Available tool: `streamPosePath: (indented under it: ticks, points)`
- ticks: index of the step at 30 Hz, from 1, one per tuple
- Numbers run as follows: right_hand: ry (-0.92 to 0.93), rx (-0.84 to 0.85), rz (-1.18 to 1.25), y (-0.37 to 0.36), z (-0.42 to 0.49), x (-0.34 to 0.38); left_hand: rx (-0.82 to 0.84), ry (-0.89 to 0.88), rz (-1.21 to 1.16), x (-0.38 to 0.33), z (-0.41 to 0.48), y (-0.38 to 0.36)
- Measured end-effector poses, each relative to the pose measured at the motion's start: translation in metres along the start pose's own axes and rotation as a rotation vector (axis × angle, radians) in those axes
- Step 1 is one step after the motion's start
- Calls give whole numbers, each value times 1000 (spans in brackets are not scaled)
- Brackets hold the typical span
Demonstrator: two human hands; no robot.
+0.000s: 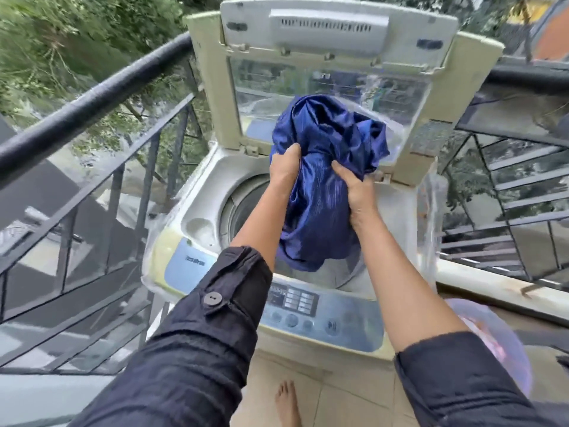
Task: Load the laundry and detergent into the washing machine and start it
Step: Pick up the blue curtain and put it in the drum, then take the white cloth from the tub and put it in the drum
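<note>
Holding blue laundry over the open washer

Both my grips, left hand (284, 171) and right hand (358, 192), are clutching the bunched blue cloth (320, 186), hanging lengthwise down toward the washing machine (197, 211) drum; panel lettering is unreadable.

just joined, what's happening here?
A person stands at a top-loading washing machine on a balcony, its lid propped open. Both hands, left hand and right hand, grip a bunched blue cloth above the drum. It isn't in yet; the control panel is untouched.
</note>
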State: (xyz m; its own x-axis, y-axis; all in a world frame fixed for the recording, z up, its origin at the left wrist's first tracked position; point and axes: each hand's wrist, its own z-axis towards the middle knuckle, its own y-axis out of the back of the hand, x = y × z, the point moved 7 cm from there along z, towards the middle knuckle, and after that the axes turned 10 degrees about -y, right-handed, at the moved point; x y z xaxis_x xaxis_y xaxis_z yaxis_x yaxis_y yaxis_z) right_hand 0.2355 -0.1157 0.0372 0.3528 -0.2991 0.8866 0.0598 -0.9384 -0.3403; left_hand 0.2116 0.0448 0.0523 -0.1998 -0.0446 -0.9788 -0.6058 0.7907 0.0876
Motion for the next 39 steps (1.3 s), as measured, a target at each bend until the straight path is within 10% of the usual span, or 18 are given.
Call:
streamPosePath:
  ticks: [13,26,39]
  points:
    - [-569,-166,-792,57,64,-137,125,180,487,108,20,31]
    - [-68,-333,-470,87,36,-10,104,-58,137,59,-16,-95]
    - [180,-479,-424,305,-27,98,168,-217,194,42,-162,-285]
